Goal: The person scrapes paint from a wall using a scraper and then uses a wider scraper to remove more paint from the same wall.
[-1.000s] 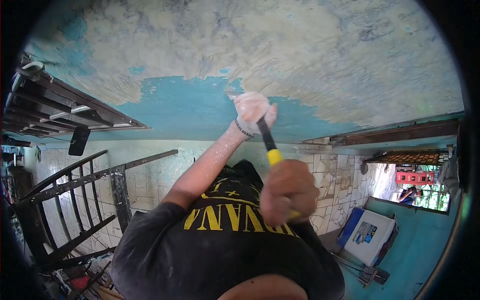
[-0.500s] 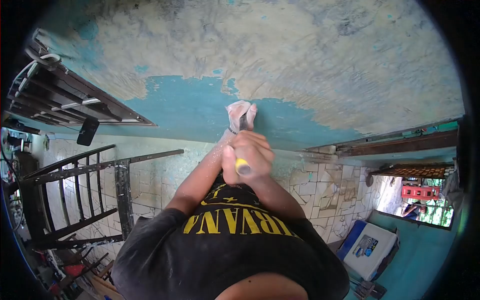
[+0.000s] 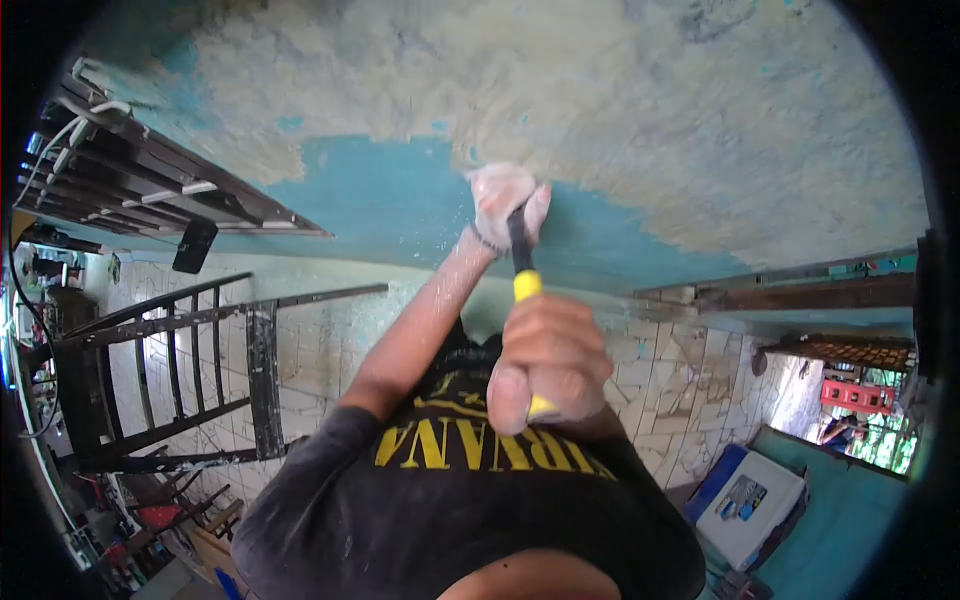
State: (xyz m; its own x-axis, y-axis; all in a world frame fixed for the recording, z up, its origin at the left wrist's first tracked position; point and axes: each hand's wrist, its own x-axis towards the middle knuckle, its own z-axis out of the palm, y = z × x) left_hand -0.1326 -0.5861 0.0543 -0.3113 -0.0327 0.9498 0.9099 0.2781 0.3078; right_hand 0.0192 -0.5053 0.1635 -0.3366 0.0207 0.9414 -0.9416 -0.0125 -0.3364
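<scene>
My right hand (image 3: 550, 365) is wrapped round the yellow-and-black handle of a tool (image 3: 526, 285). The tool's dark shaft runs up to my left hand (image 3: 505, 205), which is coated in white dust. The fingers and thumb of my left hand close round the shaft's far end, and the working tip is hidden there. My left hand is against the wall (image 3: 380, 190), near the ragged border between turquoise paint and a rough grey-beige surface. Pale specks show around my left forearm.
A dark ladder-like frame (image 3: 265, 380) stands at the left, below a barred window (image 3: 150, 175) and a dark phone-like object (image 3: 194, 246). At the lower right is a white-and-blue box (image 3: 750, 505). A red plastic item (image 3: 857, 396) shows through an opening at the right.
My right hand has moved down and slightly right, away from my left hand, exposing more of the handle and shaft. My left hand appears higher and slightly further right; the whole view has shifted.
</scene>
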